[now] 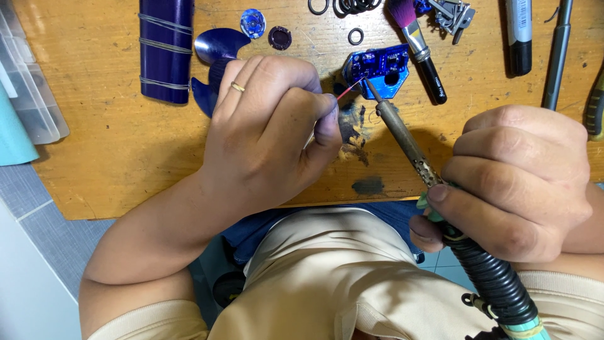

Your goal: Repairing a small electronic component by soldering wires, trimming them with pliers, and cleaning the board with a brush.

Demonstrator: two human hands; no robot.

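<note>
My left hand, with a ring on one finger, pinches a thin red wire whose end reaches a small blue circuit board on the wooden table. My right hand grips the handle of a soldering iron. The iron's metal tip touches the blue board right where the wire ends. The iron's handle runs back into a black ribbed sleeve.
A purple cylinder with metal bands and purple curved shell pieces lie at the back left. A small brush, rubber rings, a marker and metal parts lie at the back. Clear plastic boxes stand left.
</note>
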